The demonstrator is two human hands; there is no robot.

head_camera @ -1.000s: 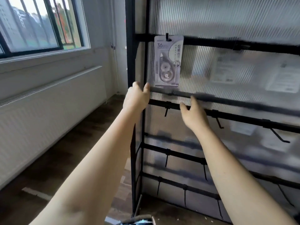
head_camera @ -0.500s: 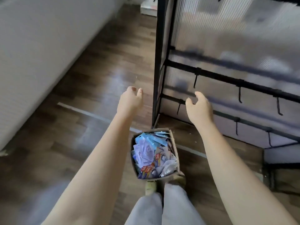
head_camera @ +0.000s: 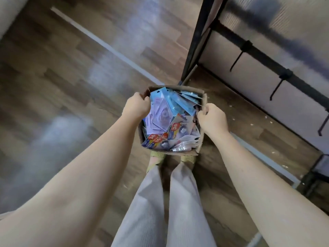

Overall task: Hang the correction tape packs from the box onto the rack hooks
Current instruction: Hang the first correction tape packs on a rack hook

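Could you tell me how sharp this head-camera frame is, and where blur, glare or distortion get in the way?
In the head view, the box and its packs are fairly sharp, as are the left hand and right hand on its walls; the floor is smeared by motion blur with pale window glare; the rack leans from wide-angle distortion, its translucent panel hazy.

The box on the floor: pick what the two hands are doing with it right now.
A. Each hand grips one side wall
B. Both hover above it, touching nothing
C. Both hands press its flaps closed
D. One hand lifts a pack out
A. The left hand curls over the left wall of the box and the right hand over the right wall, with the packs lying loose inside.
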